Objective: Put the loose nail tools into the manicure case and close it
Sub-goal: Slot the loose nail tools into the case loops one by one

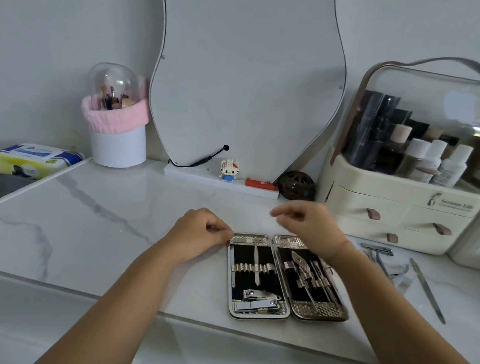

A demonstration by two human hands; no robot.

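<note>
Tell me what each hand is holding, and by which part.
The left hand pinches the open silver-rimmed, black-lined manicure case at its far left corner. The right hand, blurred above the case, holds nothing visible.

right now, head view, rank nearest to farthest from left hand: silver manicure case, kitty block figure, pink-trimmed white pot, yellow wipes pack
1. Silver manicure case, against the left hand.
2. Kitty block figure, behind.
3. Pink-trimmed white pot, back left.
4. Yellow wipes pack, far left.
</note>
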